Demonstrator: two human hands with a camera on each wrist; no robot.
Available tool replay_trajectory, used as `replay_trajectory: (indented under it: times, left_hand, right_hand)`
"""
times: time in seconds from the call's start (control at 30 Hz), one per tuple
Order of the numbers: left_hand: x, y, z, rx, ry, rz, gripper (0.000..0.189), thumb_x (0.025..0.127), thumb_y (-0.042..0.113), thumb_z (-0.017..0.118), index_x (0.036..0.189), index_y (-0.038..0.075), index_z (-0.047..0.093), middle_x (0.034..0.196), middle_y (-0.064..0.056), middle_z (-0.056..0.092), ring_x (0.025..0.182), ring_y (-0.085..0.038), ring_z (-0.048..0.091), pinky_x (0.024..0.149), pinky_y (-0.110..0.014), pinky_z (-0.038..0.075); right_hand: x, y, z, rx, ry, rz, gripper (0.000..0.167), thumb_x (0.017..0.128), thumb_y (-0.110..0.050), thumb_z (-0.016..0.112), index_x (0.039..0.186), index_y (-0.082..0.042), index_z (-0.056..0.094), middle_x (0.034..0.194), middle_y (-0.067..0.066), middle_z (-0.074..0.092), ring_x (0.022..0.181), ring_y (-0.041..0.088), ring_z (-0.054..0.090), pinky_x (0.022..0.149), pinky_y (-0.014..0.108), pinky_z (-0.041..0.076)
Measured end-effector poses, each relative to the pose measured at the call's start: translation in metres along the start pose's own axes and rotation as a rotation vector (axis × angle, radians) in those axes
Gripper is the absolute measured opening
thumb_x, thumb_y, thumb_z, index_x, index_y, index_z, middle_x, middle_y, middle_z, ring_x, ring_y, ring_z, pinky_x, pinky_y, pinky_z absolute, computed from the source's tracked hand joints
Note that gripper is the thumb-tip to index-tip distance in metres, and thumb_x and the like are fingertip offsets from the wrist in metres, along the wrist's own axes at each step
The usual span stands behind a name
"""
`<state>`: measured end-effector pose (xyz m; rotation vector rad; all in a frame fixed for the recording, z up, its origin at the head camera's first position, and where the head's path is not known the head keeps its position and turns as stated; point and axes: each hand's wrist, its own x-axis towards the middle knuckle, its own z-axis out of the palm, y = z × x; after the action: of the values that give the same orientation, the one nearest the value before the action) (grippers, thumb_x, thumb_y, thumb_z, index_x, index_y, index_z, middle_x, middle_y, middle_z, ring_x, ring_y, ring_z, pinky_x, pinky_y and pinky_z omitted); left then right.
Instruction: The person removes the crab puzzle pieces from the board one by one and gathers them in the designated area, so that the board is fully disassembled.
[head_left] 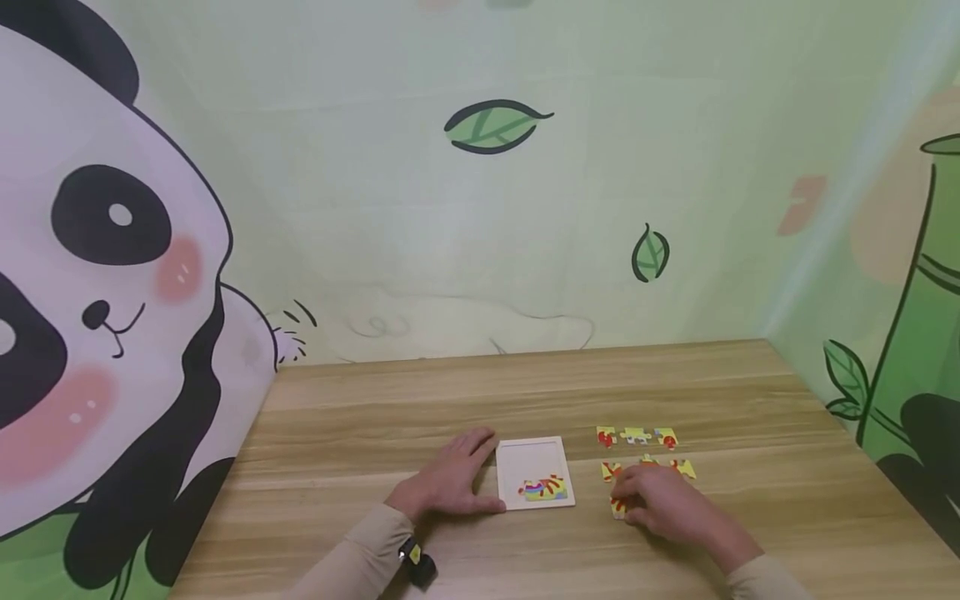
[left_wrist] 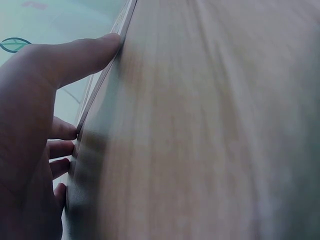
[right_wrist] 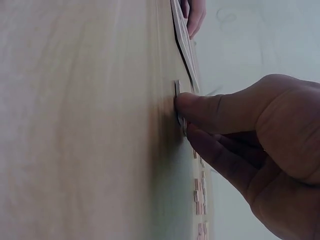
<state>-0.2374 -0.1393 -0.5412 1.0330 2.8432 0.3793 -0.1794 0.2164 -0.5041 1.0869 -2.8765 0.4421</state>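
A shallow white puzzle tray [head_left: 528, 468] lies on the table, with a few joined yellow, red and blue pieces [head_left: 545, 489] in its lower part. My left hand [head_left: 453, 473] rests at the tray's left side, fingers spread, the thumb and a fingertip against its edge. To the right of the tray, my right hand [head_left: 663, 500] pinches a jigsaw piece [head_left: 618, 508] between thumb and fingers. In the right wrist view that jigsaw piece [right_wrist: 178, 90] is seen edge-on, close to the tabletop. The right hand partly covers the loose pieces behind it.
Several loose jigsaw pieces [head_left: 636, 435] form a far row, and others, including a yellow piece [head_left: 684, 468], lie nearer the right hand. The wooden table [head_left: 360, 417] meets a printed wall [head_left: 420, 217] at the back. A dark strapped device [head_left: 417, 562] sits at the left wrist.
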Motion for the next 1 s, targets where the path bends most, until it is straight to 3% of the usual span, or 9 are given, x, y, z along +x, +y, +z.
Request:
replay_trajectory:
  times: [0.23,0.57,1.0]
  left_hand:
    - [0.000,0.000,-0.001,0.000,0.004,0.004,0.103,0.080,0.071,0.060,0.153,0.005,0.028,0.156,-0.012,0.029,0.144,-0.030,0.029,0.119,-0.047,0.026]
    - [0.001,0.000,0.001,0.003,0.000,-0.004,0.104,0.080,0.070,0.060,0.153,0.005,0.027,0.156,-0.012,0.028,0.144,-0.030,0.028,0.119,-0.047,0.026]
    - [0.001,0.000,0.001,-0.002,-0.013,-0.022,0.104,0.080,0.072,0.059,0.154,0.007,0.025,0.158,-0.010,0.026,0.146,-0.028,0.026,0.120,-0.046,0.024]
  right_hand:
    - [0.002,0.000,-0.003,-0.023,-0.032,-0.014,0.021,0.077,-0.018,0.079,0.098,-0.014,0.077,0.105,0.001,0.069,0.095,0.020,0.065,0.083,0.040,0.055]
    - [0.001,0.003,0.001,-0.029,-0.009,-0.038,0.020,0.077,-0.020,0.080,0.096,-0.015,0.076,0.103,0.000,0.069,0.094,0.021,0.065,0.083,0.040,0.055]
    - [0.001,0.010,0.002,0.055,0.004,-0.041,0.018,0.076,-0.017,0.080,0.094,-0.017,0.075,0.101,-0.002,0.069,0.092,0.015,0.065,0.081,0.034,0.056]
